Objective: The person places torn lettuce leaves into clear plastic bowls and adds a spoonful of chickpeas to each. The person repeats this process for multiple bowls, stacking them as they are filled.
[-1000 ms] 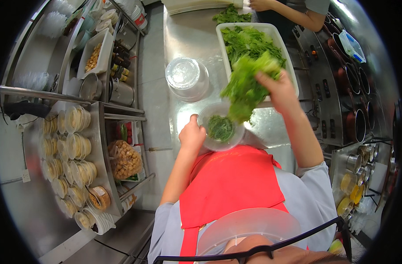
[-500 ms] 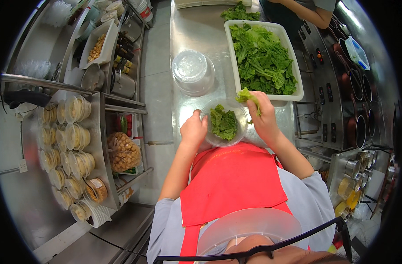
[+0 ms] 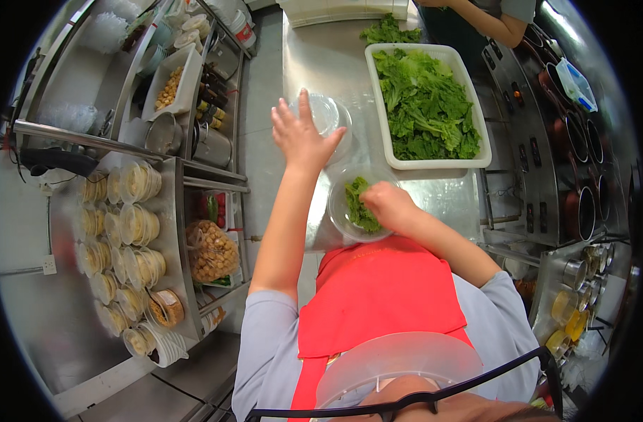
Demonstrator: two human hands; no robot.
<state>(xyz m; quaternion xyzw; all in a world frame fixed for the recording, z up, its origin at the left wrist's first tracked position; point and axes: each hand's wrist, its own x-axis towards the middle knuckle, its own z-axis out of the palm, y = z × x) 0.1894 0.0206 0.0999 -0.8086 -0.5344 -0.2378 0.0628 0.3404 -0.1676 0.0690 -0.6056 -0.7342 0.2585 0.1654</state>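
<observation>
Head view: some lettuce (image 3: 357,204) is already contained in the clear bowl (image 3: 338,200) at the desk's (image 3: 441,193) near edge; plenty is left in the white tub (image 3: 437,165). Left hand (image 3: 302,141): grip spread wide, near upturned containers (image 3: 327,114). Right hand (image 3: 392,207): fingers curled at bowled lettuce; hold cannot be told.
</observation>
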